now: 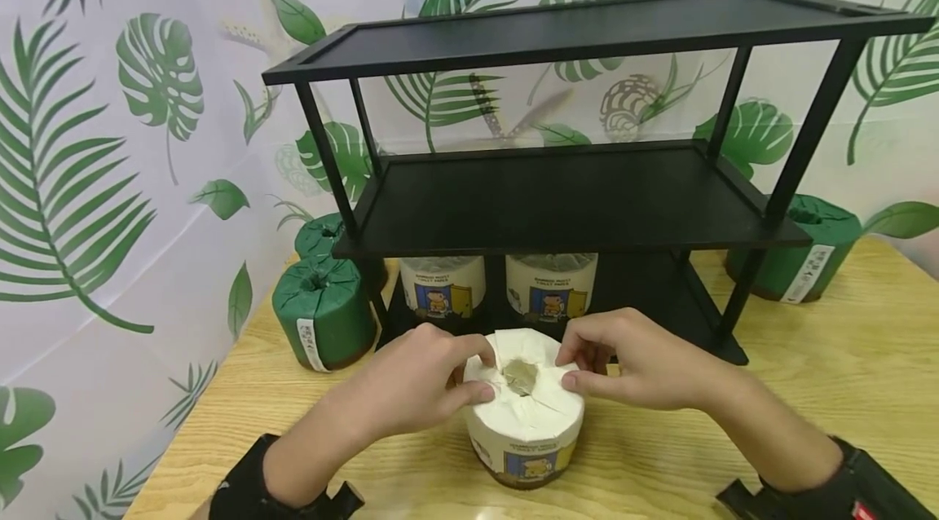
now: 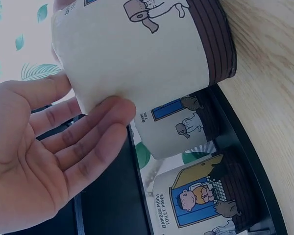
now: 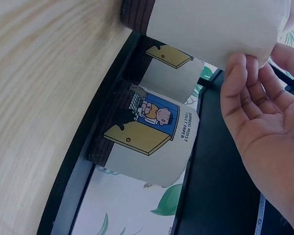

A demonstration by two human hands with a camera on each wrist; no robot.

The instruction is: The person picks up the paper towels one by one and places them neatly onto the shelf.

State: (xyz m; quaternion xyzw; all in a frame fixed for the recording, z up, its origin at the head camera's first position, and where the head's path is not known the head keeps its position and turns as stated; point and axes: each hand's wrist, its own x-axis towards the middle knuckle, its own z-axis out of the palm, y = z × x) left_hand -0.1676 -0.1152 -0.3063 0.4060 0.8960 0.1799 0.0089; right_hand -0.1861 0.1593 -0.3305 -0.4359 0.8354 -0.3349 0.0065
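A cream paper-wrapped toilet paper roll (image 1: 506,429) with a cartoon print stands on the wooden table in front of the shelf. Its wrapper is tucked into the centre hole on top. My left hand (image 1: 421,377) grips the left of its top rim, thumb on top. At the opposite side my right hand (image 1: 645,361) holds the rim between thumb and curled fingers. In the left wrist view, the fingertips (image 2: 122,110) press against the roll's printed wall. The right wrist view has the other fingertips (image 3: 237,63) on its side near the top edge.
Behind the roll stands a black three-tier shelf (image 1: 557,198). Two matching rolls, one left (image 1: 443,288) and one right (image 1: 552,289), sit on its bottom tier. Green-wrapped rolls flank the shelf, two at left (image 1: 330,324) and one at right (image 1: 814,251). A leaf-patterned backdrop (image 1: 213,80) hangs behind.
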